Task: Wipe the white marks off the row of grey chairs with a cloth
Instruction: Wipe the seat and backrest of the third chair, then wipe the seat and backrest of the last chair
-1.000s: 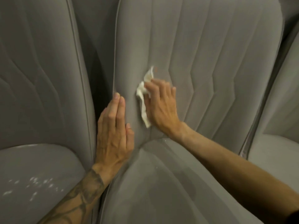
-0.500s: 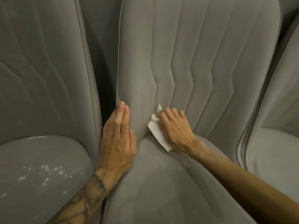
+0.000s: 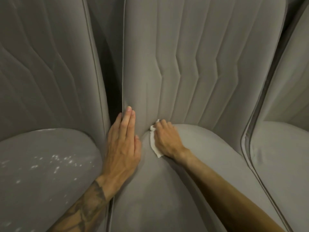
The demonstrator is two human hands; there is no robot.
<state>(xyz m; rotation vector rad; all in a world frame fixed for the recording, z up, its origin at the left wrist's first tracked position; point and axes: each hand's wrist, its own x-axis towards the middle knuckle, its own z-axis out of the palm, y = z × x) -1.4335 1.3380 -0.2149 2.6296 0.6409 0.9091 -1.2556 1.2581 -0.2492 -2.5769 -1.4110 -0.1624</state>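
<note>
Middle chair (image 3: 192, 67): grey, with stitched zigzag ribs down the backrest; its seat cushion fills the lower centre of the view.
Right hand (image 3: 166, 141): fingers curled around the cloth, pressing it into the crease where backrest meets seat.
Cloth (image 3: 153, 145): white and crumpled; a strip shows along the left edge of the right hand, on the seat at the crease.
Left hand (image 3: 122, 146): empty, fingers straight and together, laid flat on the left edge of the middle chair, fingertips up on the backrest piping.
Hands: near each other, not touching.
White marks (image 3: 55, 162): scattered specks on the seat of the left chair (image 3: 41, 77).
Right chair (image 3: 284, 156): partly in view.
</note>
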